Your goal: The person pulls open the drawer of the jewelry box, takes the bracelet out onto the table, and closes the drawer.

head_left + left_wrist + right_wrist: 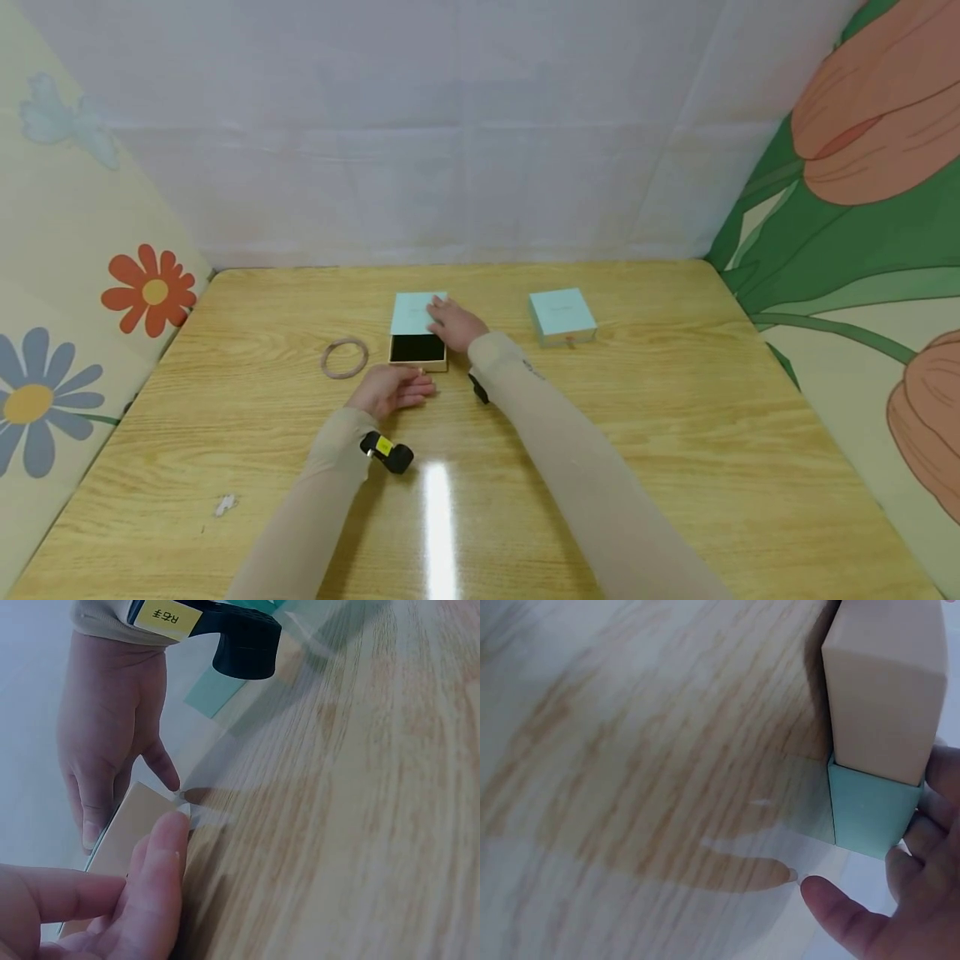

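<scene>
A light-blue sleeve box (418, 313) lies on the table, its cream drawer (885, 690) slid out toward the person and showing a black inside. At the drawer's front, my left hand (386, 392) brings thumb and index finger together in a pinch, its other fingers extended; the pinched part is hidden behind the fingers. On top of the sleeve rest the fingers of my right hand (456, 325), with the thumb apart from them, low beside the box in the right wrist view.
A second light-blue box (562, 315), closed and with a small orange tab, stands to the right. Left of the drawer lies a thin pinkish ring (344, 358). A small white mark (225, 504) shows at the table's front left. A white cloth (450, 167) hangs behind.
</scene>
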